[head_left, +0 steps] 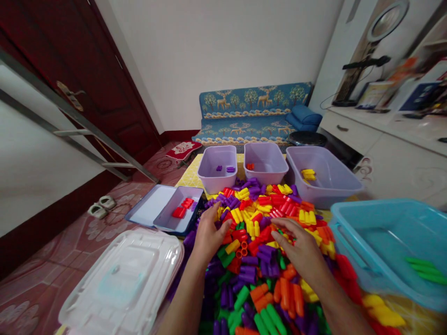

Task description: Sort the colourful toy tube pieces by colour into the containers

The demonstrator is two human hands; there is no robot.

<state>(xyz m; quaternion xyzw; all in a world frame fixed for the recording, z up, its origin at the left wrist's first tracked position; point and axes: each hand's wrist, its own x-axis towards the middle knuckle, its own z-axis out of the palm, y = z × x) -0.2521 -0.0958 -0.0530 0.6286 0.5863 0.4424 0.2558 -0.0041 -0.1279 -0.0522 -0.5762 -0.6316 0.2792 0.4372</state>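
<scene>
Head view — left hand [208, 235], right hand [303, 251] rest on block pile [265, 218].

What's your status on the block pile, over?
Left hand and right hand open, flat on block pile. Nothing gripped. Lavender bins behind, unobstructed.

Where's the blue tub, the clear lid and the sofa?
blue tub [344, 223], head view, on its near-left rim.
clear lid [125, 279], head view, on its flat top.
sofa [254, 98], head view, on its backrest.

Heaped pile of plastic tube blocks [265, 218], red, yellow, purple, green, orange, jumbled across the tabletop centre
</scene>
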